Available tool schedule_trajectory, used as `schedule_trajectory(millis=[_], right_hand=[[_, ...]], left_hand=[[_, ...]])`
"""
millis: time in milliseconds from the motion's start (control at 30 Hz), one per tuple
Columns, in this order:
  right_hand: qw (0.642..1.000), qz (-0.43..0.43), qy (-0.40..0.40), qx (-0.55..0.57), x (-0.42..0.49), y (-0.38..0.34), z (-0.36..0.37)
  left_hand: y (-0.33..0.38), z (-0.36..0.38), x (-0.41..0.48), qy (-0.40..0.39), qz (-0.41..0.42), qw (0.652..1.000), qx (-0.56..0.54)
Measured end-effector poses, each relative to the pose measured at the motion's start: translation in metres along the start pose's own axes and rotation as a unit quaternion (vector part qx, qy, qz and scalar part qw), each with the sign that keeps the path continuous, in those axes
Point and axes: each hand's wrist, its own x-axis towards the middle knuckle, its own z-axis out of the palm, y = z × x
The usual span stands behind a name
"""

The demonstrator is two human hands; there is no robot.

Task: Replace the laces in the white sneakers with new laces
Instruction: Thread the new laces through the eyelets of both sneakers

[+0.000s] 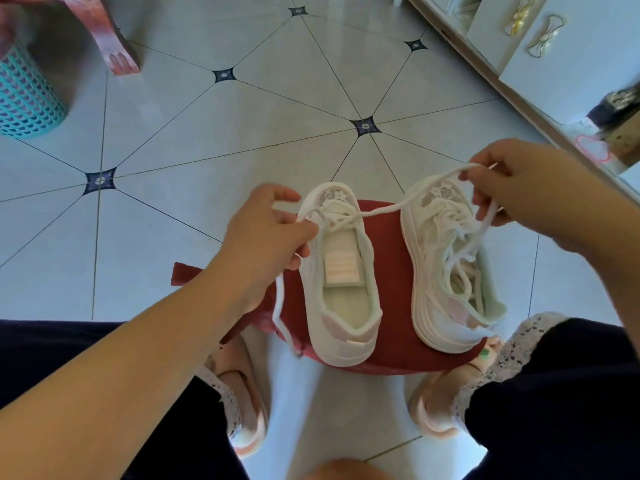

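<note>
Two white sneakers stand on a dark red stool (388, 244) between my knees. The left sneaker (341, 289) sits upright with its tongue bare and a white lace (381, 211) threaded through its front eyelets. My left hand (266, 233) pinches one end of that lace beside the toe; the end trails down past the stool's edge. My right hand (512, 188) grips the other end, pulled across above the right sneaker (446, 271). That shoe lies tilted on its side with a loose lace bundled on it.
A tiled floor (242, 133) with dark diamond insets spreads ahead. A teal mesh basket (24, 95) and a pink stool leg (114, 43) stand at the far left. White cabinet doors (540, 46) run along the right. My feet in pink slippers flank the stool.
</note>
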Motion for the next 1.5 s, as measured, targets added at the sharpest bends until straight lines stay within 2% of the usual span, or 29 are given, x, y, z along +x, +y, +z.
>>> schedule_trajectory(millis=[33, 100, 167, 233, 400, 533, 633, 767, 867, 933, 1000, 1067, 1133, 1200, 1400, 1500], right_hand=[[0.994, 0.025, 0.000, 0.109, 0.000, -0.004, 0.001], [0.950, 0.069, -0.004, 0.303, 0.002, -0.012, 0.005], [0.906, 0.089, -0.006, 0.414, 0.006, -0.018, 0.010], [0.881, 0.099, -0.009, 0.463, 0.010, -0.023, 0.017], [0.898, 0.070, 0.032, 0.433, 0.022, -0.033, 0.037], [0.906, 0.066, 0.080, 0.410, 0.030, -0.035, 0.041], [0.897, 0.067, 0.078, 0.429, 0.032, -0.035, 0.047], [0.914, 0.037, 0.086, 0.395, 0.033, -0.036, 0.052], [0.900, 0.030, 0.099, 0.424, 0.035, -0.036, 0.052], [0.882, 0.048, 0.101, 0.458, 0.035, -0.036, 0.055], [0.876, 0.089, 0.076, 0.468, 0.033, -0.034, 0.057], [0.893, 0.095, 0.019, 0.440, 0.029, -0.035, 0.057], [0.906, 0.052, -0.082, 0.412, 0.023, -0.038, 0.056], [0.902, 0.003, -0.163, 0.399, 0.018, -0.045, 0.056], [0.884, -0.013, -0.181, 0.431, 0.019, -0.051, 0.050], [0.889, -0.022, -0.171, 0.425, 0.016, -0.051, 0.050]], left_hand=[[0.000, 0.002, -0.001, 0.016, 0.060, 0.995, 0.080], [0.000, 0.009, -0.004, 0.023, 0.159, 0.971, 0.176], [0.000, 0.015, -0.004, 0.011, 0.206, 0.955, 0.213], [0.001, 0.020, -0.003, -0.013, 0.202, 0.956, 0.214], [0.005, 0.028, 0.001, -0.046, 0.157, 0.972, 0.168], [0.000, 0.030, 0.012, -0.028, 0.156, 0.963, 0.219], [0.001, 0.034, 0.015, -0.013, 0.160, 0.964, 0.213], [0.006, 0.037, 0.018, -0.027, 0.155, 0.967, 0.200], [0.009, 0.038, 0.019, -0.028, 0.147, 0.968, 0.202], [0.010, 0.038, 0.020, -0.006, 0.125, 0.981, 0.146], [0.013, 0.036, 0.022, 0.020, 0.090, 0.994, 0.056], [0.018, 0.032, 0.023, 0.027, 0.063, 0.997, -0.023], [0.023, 0.027, 0.023, 0.015, 0.046, 0.996, -0.076], [0.027, 0.023, 0.024, 0.003, 0.039, 0.995, -0.095], [0.032, 0.020, 0.022, -0.008, 0.082, 0.996, -0.025], [0.028, 0.022, 0.022, -0.005, 0.098, 0.995, 0.016]])
